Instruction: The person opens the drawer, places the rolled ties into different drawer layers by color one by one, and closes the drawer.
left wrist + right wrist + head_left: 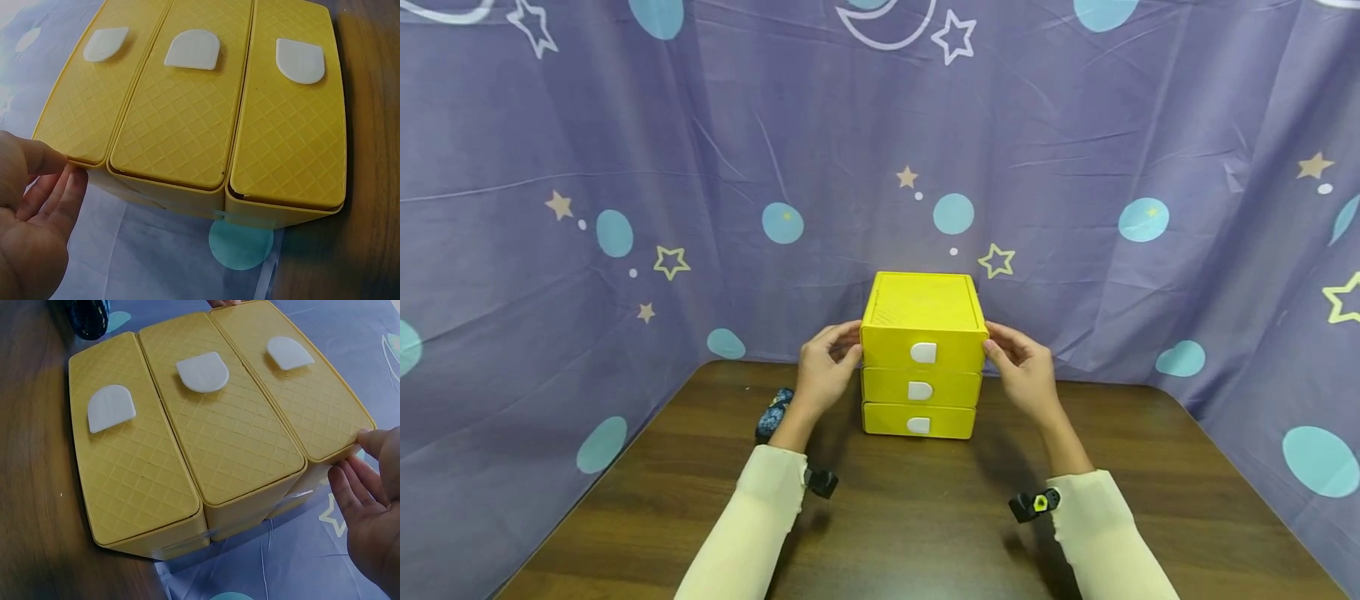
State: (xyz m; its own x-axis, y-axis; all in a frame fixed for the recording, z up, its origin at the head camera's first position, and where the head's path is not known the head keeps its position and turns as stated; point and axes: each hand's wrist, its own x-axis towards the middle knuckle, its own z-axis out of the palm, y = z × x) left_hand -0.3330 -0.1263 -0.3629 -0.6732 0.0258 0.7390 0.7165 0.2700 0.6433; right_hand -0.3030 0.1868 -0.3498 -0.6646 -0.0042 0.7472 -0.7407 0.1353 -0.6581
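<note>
Yellow box (951, 354) upright toward table's (917, 517) far edge, front facing near edge. Three stacked drawers (883, 387), all closed, waffle-textured fronts, one white tab (923, 352) each.

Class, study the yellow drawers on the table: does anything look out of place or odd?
Yes: on the yellow drawers, the middle handle looks turned around. Its rounded end points right, while the top handle and bottom handle round leftward.

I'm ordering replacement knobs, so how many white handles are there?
3, all on the front of the yellow cabinet: the top handle, the middle handle below it, and the bottom handle under that. Any on its back would be hidden.
</note>
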